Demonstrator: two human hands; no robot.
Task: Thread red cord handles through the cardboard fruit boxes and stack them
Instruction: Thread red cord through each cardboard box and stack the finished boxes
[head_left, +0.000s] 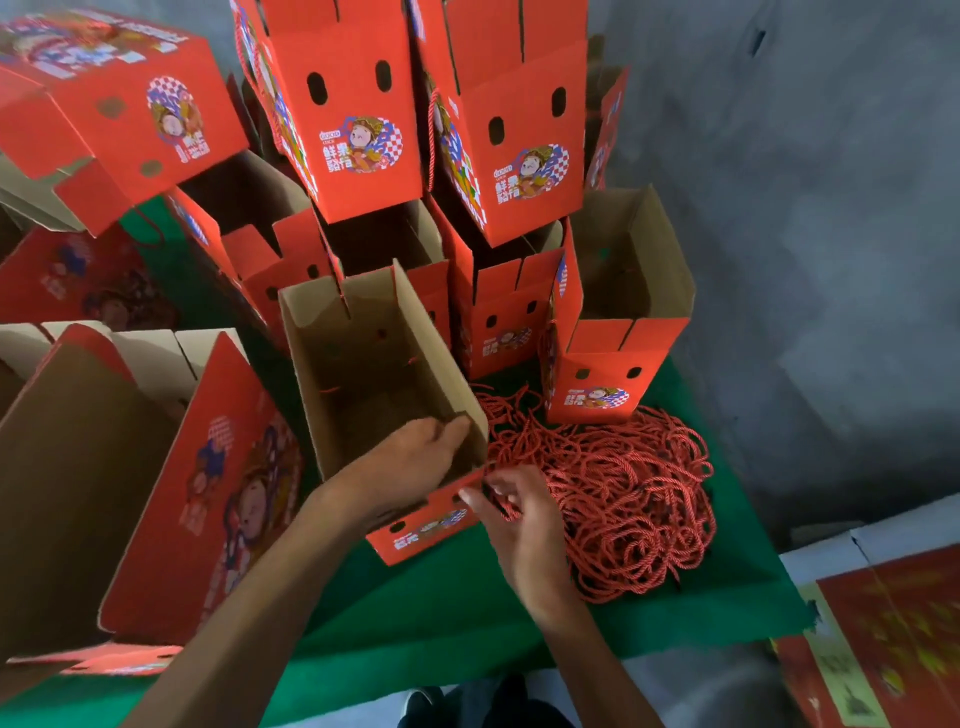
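My left hand (415, 462) grips 1 open box (374, 364) inside its rim; right hand (511, 514) pinches 1 cord (501, 506) beside 1 cord pile (613, 499).

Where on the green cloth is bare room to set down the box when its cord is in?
Bare green cloth lies near the front edge, between the held box and the cord pile. Behind, stacked boxes crowd everything; a large open box fills the left.
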